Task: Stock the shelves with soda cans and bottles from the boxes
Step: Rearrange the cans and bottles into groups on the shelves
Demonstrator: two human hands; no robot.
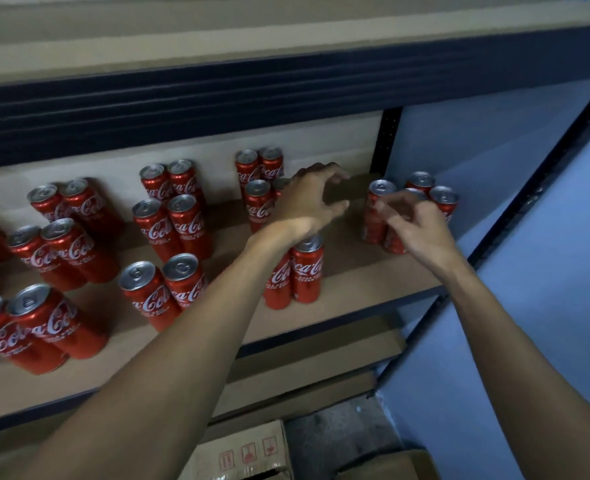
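Brown fibreboard shelf (355, 271) in a dark blue metal frame (217, 109) fills most of the view, with a blue wall (546, 271) on the right. A lower shelf board (321, 344) shows below it, with nothing visible on the part in view.

Red cola cans (169, 230) stand upright on the shelf in pairs, set in rows from near to far across the left and middle. One near pair (307, 271) stands by the front edge, partly under the left forearm. A right cluster (373, 220) of about five cans stands at the far right end, near the upright post. No bottles are seen anywhere.

Two cardboard boxes sit on the floor at the bottom: one box (248, 452) with handling marks and its flaps apart, and a second box (390, 465) to the right. Their contents are not visible.

Left hand (307, 199) hovers over the bare gap between the middle cans and the right cluster, fingers bent and spread like a claw, holding nothing. Right hand (414, 226) is at the right cluster, fingers curled in front of the can tops. It is motion-blurred, so I cannot tell if they pinch a can or sit just off it.

Judgement: the task is well under way. Most of this shelf is stocked and the right end is being filled. What looks left is the bare gap, the lower shelf, any bottles, and whatever the boxes hold.
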